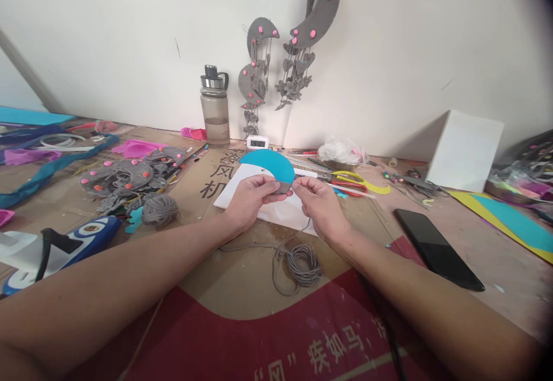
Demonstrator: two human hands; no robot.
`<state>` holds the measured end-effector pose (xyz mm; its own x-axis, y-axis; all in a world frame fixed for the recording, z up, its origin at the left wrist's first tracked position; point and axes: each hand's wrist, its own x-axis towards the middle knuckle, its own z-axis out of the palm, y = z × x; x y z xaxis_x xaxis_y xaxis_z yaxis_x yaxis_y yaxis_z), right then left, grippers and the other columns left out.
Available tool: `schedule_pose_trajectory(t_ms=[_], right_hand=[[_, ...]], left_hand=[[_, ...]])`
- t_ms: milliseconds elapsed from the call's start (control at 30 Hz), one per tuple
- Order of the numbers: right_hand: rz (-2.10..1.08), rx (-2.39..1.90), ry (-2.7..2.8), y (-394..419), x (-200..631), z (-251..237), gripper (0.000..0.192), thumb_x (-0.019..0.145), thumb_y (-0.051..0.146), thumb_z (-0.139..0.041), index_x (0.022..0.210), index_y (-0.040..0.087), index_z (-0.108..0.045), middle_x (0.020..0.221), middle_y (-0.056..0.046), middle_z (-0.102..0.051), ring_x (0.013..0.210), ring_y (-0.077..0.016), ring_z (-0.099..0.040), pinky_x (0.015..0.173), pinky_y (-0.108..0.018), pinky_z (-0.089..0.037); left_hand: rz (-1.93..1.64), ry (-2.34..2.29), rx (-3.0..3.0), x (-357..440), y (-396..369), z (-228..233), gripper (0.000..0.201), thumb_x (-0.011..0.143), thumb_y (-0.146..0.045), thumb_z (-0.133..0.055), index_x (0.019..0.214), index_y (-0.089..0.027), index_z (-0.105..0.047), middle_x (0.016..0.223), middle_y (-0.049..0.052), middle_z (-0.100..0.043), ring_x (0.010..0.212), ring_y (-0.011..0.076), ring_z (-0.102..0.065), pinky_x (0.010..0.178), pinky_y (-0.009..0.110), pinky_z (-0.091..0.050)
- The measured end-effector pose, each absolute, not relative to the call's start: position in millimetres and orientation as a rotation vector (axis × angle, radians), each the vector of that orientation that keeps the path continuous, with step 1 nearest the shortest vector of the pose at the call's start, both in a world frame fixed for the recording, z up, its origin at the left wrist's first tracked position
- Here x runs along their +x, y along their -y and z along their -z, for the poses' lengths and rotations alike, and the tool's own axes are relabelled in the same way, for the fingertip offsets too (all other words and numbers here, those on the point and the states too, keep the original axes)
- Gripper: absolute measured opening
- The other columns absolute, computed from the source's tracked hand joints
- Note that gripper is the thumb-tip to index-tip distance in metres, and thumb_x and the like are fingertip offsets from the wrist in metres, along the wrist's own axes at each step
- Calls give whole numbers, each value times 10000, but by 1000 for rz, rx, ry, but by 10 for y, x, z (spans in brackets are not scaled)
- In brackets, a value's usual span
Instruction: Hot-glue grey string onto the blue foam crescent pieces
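My left hand (254, 196) pinches a blue crescent cutout (270, 163) near its lower right tip, where some grey shows at the edge. Close beside that tip, the fingers of my right hand (319, 203) are closed on grey yarn that trails down below the hand. On the cardboard beneath lies a loose coil of the same grey yarn (305, 266). White paper (235, 188) lies flat under my hands.
Left are a grey yarn ball (159, 209), grey crescent pieces with pink dots (114, 178) and a blue-and-white glue gun (86, 245). A bottle (216, 110) stands behind. Right lie scissors (352, 184) and a black phone (436, 247). Grey crescent mobiles (322, 15) hang on the wall.
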<state>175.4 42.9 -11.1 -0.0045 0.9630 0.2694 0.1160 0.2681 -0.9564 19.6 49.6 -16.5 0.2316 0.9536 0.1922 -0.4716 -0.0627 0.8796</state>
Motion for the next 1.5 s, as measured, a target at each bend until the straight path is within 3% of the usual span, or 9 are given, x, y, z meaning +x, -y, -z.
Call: schedule_pose_trajectory(t_ms=[700,833,1067,1200,1300,1500], right_hand=[[-943,-1077,1405,-425,1750,141,233,719,422,-641,747,193,-611,625,26,-590,481,-70,-414,445,-212,-286],[-859,-1156,1365,-410,1748,138,226,706,404,-637,743,184,-605,606,30,-572,490,-76,-420,461,-212,-308],[-697,-1176,1455,-272,1657,25,156,722,331,-589,739,175,-588,642,10,-579,574,-103,-474,519,-221,-361],[-632,-1203,1511,-223,1623,25,134,734,311,-578,760,180,-587,603,30,-539,521,-91,-428,491,-222,-315],[-693,-1151,1486,-225,1613,37,131,749,312,-566,772,183,-577,627,21,-571,543,-101,-484,521,-227,-356],[-694,-1151,1417,-254,1598,37,136,740,315,-574,756,180,-572,652,16,-576,554,-101,-478,531,-232,-367]], left_hand=[[-1165,-614,997,173,-599,198,164,688,-225,-735,760,-99,-659,820,82,-711,798,184,-689,854,351,-519],[-1296,-747,1044,239,-545,205,220,691,-247,-741,797,-126,-591,785,32,-670,739,140,-667,839,349,-524],[-1394,-885,1491,312,-453,211,333,665,-270,-748,813,-177,-465,774,8,-637,776,141,-628,731,290,-499],[-1439,-891,1422,304,-468,211,391,649,-268,-755,866,-183,-440,763,0,-625,738,139,-634,701,292,-506],[-1493,-870,1380,302,-472,217,444,622,-246,-773,855,-197,-398,744,-28,-587,691,129,-630,649,282,-519],[-1605,-1045,1627,290,-450,219,380,676,-271,-732,861,-206,-407,913,10,-577,791,134,-610,597,257,-495]])
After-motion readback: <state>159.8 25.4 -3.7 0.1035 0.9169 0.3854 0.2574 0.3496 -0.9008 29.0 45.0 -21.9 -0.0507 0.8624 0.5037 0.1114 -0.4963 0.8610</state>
